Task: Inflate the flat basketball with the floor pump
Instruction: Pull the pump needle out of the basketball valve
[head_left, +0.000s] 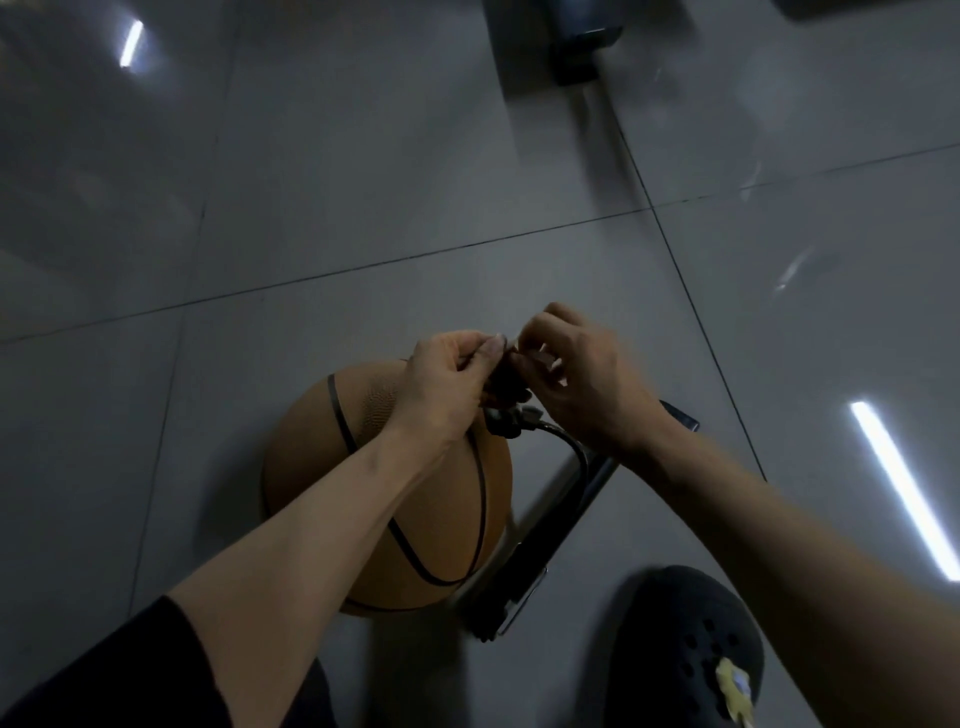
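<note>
Both forearms reach forward over the basketball (415, 499); the left hand (447, 384) and right hand (587, 374) meet, fingers curled, pinching the dark pump hose head (506, 387) between them. The orange, black-seamed ball rests on the tiled floor (363, 208), touching the floor pump (550, 525) lying beside it.

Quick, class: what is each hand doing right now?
Left hand: fingers curled, pinching the pump hose head above the basketball.
Right hand: fingers curled, pinching the same hose head.
</note>
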